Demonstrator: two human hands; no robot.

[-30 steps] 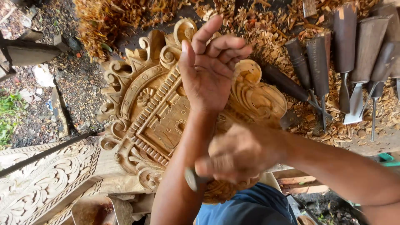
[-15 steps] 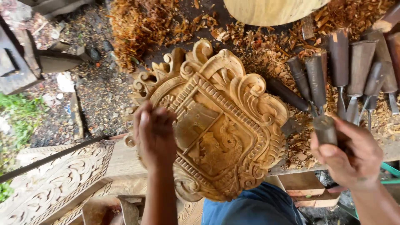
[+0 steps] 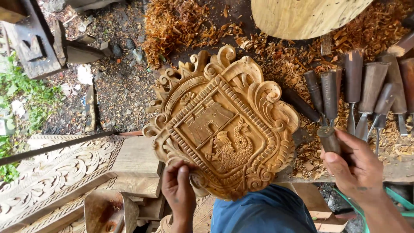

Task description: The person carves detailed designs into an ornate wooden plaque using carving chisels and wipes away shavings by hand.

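Hands work at either side of a carved wooden shield panel (image 3: 224, 125), which lies tilted on the worktop (image 3: 401, 170) with its lower tip over the person's blue-clad lap (image 3: 263, 213). Its relief shows a small castle above a crested, scaly creature, framed by scrolls and a notched border. The left hand (image 3: 179, 190) pinches the panel's lower left edge, fingers curled onto a scroll there. The right hand (image 3: 360, 166) is closed around the dark wooden handle of a chisel (image 3: 328, 139), just right of the panel; its blade is hidden. Behind that hand a row of other chisels (image 3: 366, 92) lies side by side on the worktop, handles away from the person, among wood shavings (image 3: 181, 26). A pale round slab of wood (image 3: 302, 15) sits at the top edge. To the lower left lies another carved board (image 3: 56, 172) with leafy scrollwork, well apart from the right hand.
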